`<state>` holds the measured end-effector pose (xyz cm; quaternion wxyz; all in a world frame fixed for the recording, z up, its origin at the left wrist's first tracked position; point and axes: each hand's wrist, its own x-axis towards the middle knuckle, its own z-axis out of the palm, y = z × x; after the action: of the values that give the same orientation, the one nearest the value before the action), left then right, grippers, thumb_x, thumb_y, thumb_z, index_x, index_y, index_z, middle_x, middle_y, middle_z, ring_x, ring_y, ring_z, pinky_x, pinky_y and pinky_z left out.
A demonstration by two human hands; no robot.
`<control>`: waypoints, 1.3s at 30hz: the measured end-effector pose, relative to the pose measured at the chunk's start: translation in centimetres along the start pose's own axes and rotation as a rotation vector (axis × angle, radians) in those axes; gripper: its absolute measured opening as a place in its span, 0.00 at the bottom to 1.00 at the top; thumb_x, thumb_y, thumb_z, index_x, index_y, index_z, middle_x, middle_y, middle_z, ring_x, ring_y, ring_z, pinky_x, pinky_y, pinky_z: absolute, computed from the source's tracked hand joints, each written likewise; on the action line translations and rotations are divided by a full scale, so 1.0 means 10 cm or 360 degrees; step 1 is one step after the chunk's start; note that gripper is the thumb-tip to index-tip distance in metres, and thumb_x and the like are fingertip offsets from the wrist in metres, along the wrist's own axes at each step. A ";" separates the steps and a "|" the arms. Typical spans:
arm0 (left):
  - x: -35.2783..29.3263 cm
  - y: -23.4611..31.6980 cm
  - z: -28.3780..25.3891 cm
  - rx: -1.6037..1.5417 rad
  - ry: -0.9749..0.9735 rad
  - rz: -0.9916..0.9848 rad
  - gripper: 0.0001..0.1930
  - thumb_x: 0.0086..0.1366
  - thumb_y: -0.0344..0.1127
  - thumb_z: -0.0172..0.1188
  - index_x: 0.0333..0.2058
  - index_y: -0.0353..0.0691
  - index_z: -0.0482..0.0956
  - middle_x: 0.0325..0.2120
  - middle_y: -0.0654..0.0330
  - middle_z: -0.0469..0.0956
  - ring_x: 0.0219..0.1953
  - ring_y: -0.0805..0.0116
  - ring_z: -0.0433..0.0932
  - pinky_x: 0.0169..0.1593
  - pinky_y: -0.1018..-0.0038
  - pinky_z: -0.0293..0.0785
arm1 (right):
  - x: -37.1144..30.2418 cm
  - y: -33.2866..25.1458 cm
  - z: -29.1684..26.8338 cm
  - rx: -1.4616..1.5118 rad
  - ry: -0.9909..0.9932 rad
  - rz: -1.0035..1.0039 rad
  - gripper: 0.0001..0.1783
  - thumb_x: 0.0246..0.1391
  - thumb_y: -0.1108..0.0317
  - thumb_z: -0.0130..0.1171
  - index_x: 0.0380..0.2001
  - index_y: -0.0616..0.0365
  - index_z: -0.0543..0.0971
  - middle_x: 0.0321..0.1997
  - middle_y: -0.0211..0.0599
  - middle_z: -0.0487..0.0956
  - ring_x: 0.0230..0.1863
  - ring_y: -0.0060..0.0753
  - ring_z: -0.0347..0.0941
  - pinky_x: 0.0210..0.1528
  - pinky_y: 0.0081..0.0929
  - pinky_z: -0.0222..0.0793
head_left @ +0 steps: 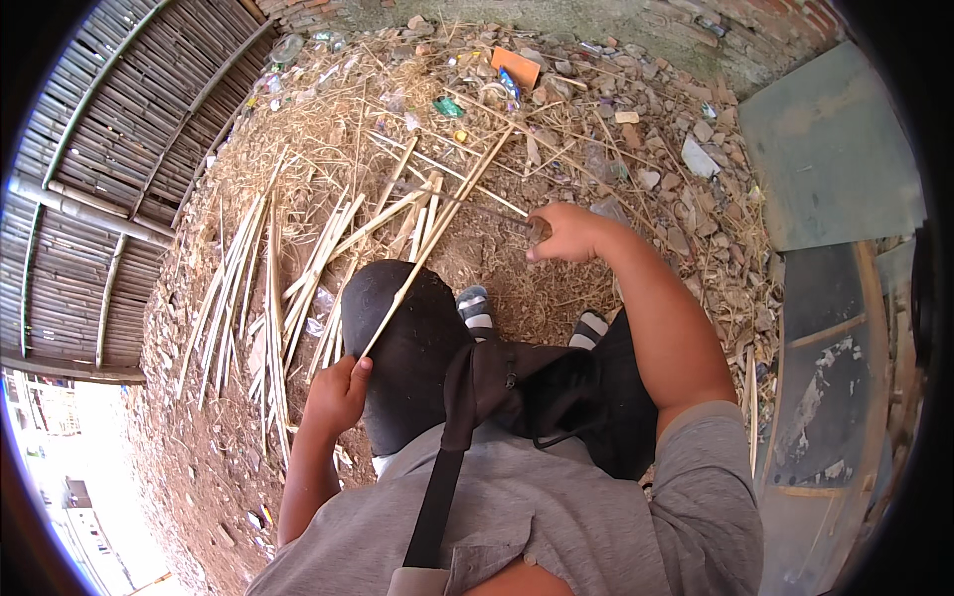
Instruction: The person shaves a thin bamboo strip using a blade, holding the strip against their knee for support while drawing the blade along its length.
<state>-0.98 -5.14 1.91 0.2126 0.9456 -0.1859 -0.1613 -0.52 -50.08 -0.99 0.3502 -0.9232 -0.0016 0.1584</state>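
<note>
My left hand [338,395] is closed around the near end of a long, pale bamboo strip [401,292]. The strip slants up and to the right past my dark-trousered knee, its far end over the littered ground. In my right hand [574,233] is the handle of a long-bladed knife [482,207]. Its dark, narrow blade points left, crossing close to the strip; whether they touch I cannot tell. Several split bamboo strips [268,308] lie in loose bundles on the ground to the left, with more just ahead of my knee.
A bamboo-slat wall [89,189] rises at the left. Rubble [686,209], straw and scraps of plastic cover the ground toward a brick wall [636,30] at the back. Grey-green panels [830,149] lean at the right. My sandalled feet [477,310] are beneath me.
</note>
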 end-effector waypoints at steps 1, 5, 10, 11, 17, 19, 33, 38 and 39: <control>0.00 0.01 -0.03 0.0002 -0.0027 -0.0024 0.27 0.77 0.53 0.48 0.28 0.34 0.73 0.23 0.37 0.76 0.31 0.30 0.76 0.35 0.46 0.69 | 0.01 -0.04 -0.03 -0.0009 0.0085 0.0025 0.22 0.47 0.54 0.71 0.37 0.61 0.82 0.35 0.48 0.84 0.40 0.50 0.81 0.43 0.42 0.73; -0.01 0.01 -0.03 0.0100 -0.0025 -0.0015 0.28 0.77 0.55 0.47 0.29 0.34 0.74 0.24 0.37 0.77 0.33 0.30 0.77 0.37 0.46 0.70 | -0.09 -0.30 0.05 -0.0143 0.0085 -0.0079 0.27 0.50 0.55 0.70 0.48 0.62 0.80 0.40 0.51 0.84 0.44 0.50 0.81 0.48 0.43 0.75; -0.03 0.08 -0.04 0.0210 -0.0034 -0.0004 0.28 0.76 0.56 0.48 0.29 0.34 0.74 0.24 0.37 0.77 0.33 0.30 0.77 0.37 0.44 0.70 | -0.20 -0.46 0.08 -0.0183 -0.0252 -0.0144 0.21 0.50 0.56 0.71 0.41 0.60 0.81 0.39 0.48 0.84 0.44 0.51 0.82 0.46 0.45 0.75; -0.03 0.08 -0.05 0.0209 -0.0030 0.0023 0.28 0.76 0.56 0.48 0.28 0.34 0.74 0.24 0.37 0.77 0.33 0.30 0.78 0.37 0.44 0.70 | -0.15 -0.30 0.07 -0.0137 -0.0179 -0.0086 0.21 0.49 0.56 0.70 0.41 0.59 0.81 0.38 0.48 0.84 0.43 0.51 0.82 0.46 0.45 0.75; -0.02 0.01 -0.04 0.0170 -0.0009 0.0025 0.27 0.76 0.54 0.49 0.28 0.34 0.74 0.23 0.37 0.77 0.32 0.30 0.77 0.36 0.44 0.70 | -0.07 -0.15 -0.02 -0.0221 0.0030 0.0057 0.25 0.46 0.55 0.71 0.44 0.60 0.81 0.40 0.50 0.84 0.44 0.52 0.82 0.47 0.45 0.75; 0.00 -0.02 -0.05 0.0174 -0.0016 0.0089 0.26 0.76 0.54 0.50 0.28 0.34 0.73 0.23 0.37 0.77 0.32 0.30 0.77 0.36 0.44 0.70 | -0.12 -0.40 0.10 -0.0278 -0.0116 -0.0097 0.26 0.48 0.53 0.71 0.45 0.60 0.81 0.40 0.51 0.84 0.43 0.52 0.82 0.46 0.44 0.75; -0.05 0.06 -0.05 0.0265 0.0037 0.0061 0.26 0.75 0.53 0.51 0.29 0.34 0.73 0.22 0.38 0.77 0.30 0.30 0.77 0.34 0.44 0.69 | -0.17 -0.42 0.20 -0.0368 0.0092 -0.0044 0.20 0.50 0.56 0.71 0.40 0.58 0.80 0.35 0.47 0.84 0.38 0.51 0.82 0.42 0.44 0.75; -0.05 0.09 -0.06 0.0300 0.0052 0.0071 0.27 0.76 0.53 0.50 0.27 0.33 0.73 0.20 0.40 0.76 0.27 0.33 0.77 0.32 0.47 0.69 | -0.03 -0.24 0.09 -0.0291 -0.0114 -0.0015 0.13 0.48 0.62 0.65 0.37 0.54 0.82 0.36 0.47 0.84 0.41 0.52 0.81 0.43 0.46 0.75; -0.04 0.09 -0.06 0.0303 0.0051 0.0071 0.26 0.76 0.52 0.51 0.27 0.33 0.73 0.20 0.40 0.75 0.27 0.33 0.77 0.32 0.46 0.69 | 0.01 -0.10 0.09 -0.0254 -0.0049 0.0035 0.15 0.48 0.60 0.67 0.37 0.55 0.82 0.35 0.47 0.84 0.40 0.52 0.81 0.43 0.46 0.75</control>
<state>-1.33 -5.52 2.97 0.1283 0.9597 -0.2179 -0.1230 -0.57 -48.72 -1.02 0.2736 -0.9456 -0.0093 0.1758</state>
